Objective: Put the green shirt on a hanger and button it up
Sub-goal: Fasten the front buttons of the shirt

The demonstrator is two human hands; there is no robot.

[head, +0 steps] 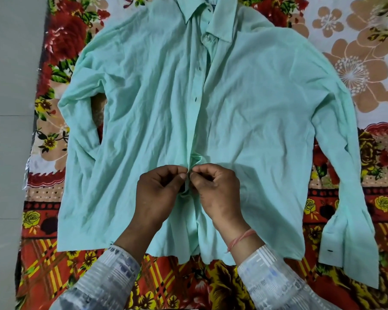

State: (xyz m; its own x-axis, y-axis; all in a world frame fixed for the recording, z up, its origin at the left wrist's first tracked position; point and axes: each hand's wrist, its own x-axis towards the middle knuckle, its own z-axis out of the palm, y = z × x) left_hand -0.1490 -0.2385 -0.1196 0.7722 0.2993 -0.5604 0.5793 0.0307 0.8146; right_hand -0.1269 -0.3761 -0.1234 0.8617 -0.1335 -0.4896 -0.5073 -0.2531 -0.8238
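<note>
Here we have the green shirt [211,108] spread flat, front up, on a flowered bedsheet [356,52], its collar at the far edge and its hem nearest us. Both sleeves lie out to the sides; the one on our right runs down to a cuff [349,249] with a dark buttonhole. Our 2 hands meet at the front opening, low on the shirt. Our left hand [159,195] has its fingers [177,173] curled in and pinched tight on the left edge of the opening. Our right hand [217,191] pinches the right edge, thumb against forefinger, touching the left hand's fingertips. The cloth bunches into a small fold just above them. Farther up, the front edges lie together, with dark buttonholes showing. We cannot tell whether a button sits between the fingers. A pink thread [242,239] circles our right wrist. Grey floor [7,108] shows on the left.
</note>
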